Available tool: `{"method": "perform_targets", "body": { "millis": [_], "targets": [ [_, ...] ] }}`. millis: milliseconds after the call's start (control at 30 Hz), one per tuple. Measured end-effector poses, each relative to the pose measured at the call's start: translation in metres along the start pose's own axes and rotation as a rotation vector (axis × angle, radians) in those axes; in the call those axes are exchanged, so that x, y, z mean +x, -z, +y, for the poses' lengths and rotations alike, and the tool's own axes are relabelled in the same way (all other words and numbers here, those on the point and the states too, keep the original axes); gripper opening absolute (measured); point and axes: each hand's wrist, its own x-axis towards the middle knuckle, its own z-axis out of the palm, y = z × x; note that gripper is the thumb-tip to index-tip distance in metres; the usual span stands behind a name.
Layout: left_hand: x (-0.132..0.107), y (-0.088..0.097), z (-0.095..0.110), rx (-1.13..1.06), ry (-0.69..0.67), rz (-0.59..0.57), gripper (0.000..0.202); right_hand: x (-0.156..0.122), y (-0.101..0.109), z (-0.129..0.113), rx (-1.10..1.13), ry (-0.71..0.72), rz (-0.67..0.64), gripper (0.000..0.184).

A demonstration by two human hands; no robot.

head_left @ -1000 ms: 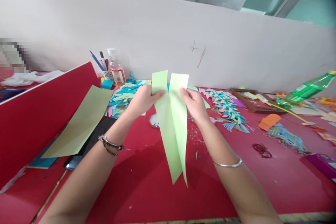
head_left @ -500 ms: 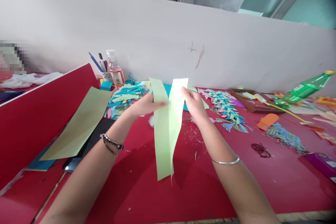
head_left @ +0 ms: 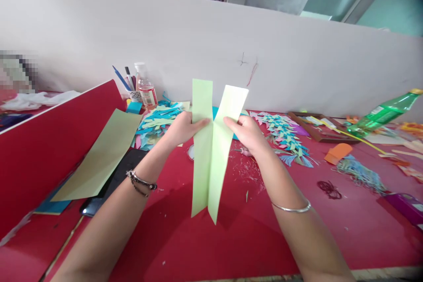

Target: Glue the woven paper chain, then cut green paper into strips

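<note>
A light green sheet of paper point(head_left: 202, 163) stands upright above the red table, with a lengthwise crease down its middle. From the top edge it is parted into two strips that spread in a V. Below the V the halves meet along the crease. My left hand point(head_left: 185, 128) pinches the left strip, thumb on the front. On the right strip, my right hand point(head_left: 247, 131) is closed with its thumb in front, a little below the top. Most fingers of both hands are hidden behind the paper.
Cut paper strips point(head_left: 157, 121) lie in a pile behind my left hand. A larger green sheet point(head_left: 102, 158) rests over a dark phone point(head_left: 127, 172) at left. A woven paper piece point(head_left: 280, 132), a green bottle point(head_left: 383, 112) and yarn point(head_left: 360, 174) are at right.
The top parting between the two strips has widened and deepened. Both strips have risen, and my right hand has moved slightly right, its thumb now lower on its strip.
</note>
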Motion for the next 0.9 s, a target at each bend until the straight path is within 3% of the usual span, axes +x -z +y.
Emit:
{"method": "perform_targets", "body": {
  "millis": [100,300,600,900],
  "targets": [
    [-0.0013,-0.0001,0.0026,-0.024,-0.003,0.015,0.035,0.0023,-0.0037,0.0025,0.081,0.073,0.073,0.037],
    [-0.0039,0.0053,0.0072,-0.060,0.023,0.034,0.032,-0.0011,-0.0002,0.0025,0.233,0.068,-0.285,0.036],
    [-0.0026,0.0064,0.0069,-0.085,0.101,0.062,0.043,0.0024,-0.0024,0.0060,0.148,0.031,-0.068,0.040],
    [-0.0029,0.0084,0.0088,-0.001,0.072,0.074,0.041,0.0027,-0.0044,0.0062,0.126,0.069,-0.054,0.041]
  ]
}}
